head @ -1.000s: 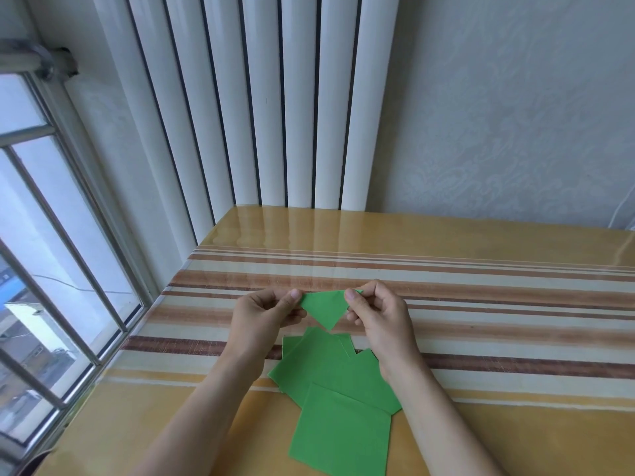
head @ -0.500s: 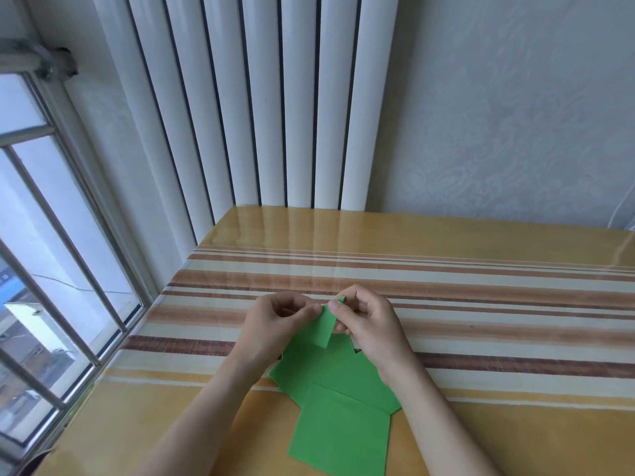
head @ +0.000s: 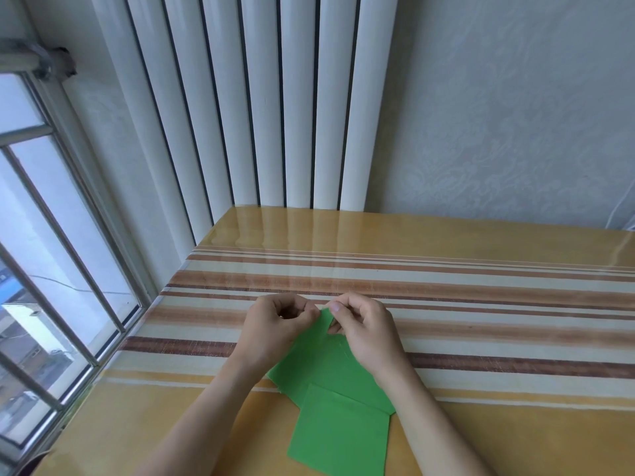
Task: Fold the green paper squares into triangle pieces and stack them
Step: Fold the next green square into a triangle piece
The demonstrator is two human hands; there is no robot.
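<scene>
A small folded green paper piece (head: pixel 322 327) is held just above the table between both hands. My left hand (head: pixel 275 329) pinches its left edge and my right hand (head: pixel 366 329) pinches its upper right edge, fingers curled, the two hands almost touching. Below them lies a loose pile of flat green paper squares (head: pixel 338 417), overlapping one another, partly hidden under my wrists. The lowest square of the pile reaches toward the table's near edge.
The striped, glossy table (head: pixel 481 304) runs right and back to a white radiator (head: pixel 261 115) and a pale wall. A barred window (head: pixel 51 269) borders the table's left edge.
The hands have drawn together and the green piece between them has gone from a wide triangle to a narrow folded strip. The pile has not moved.
</scene>
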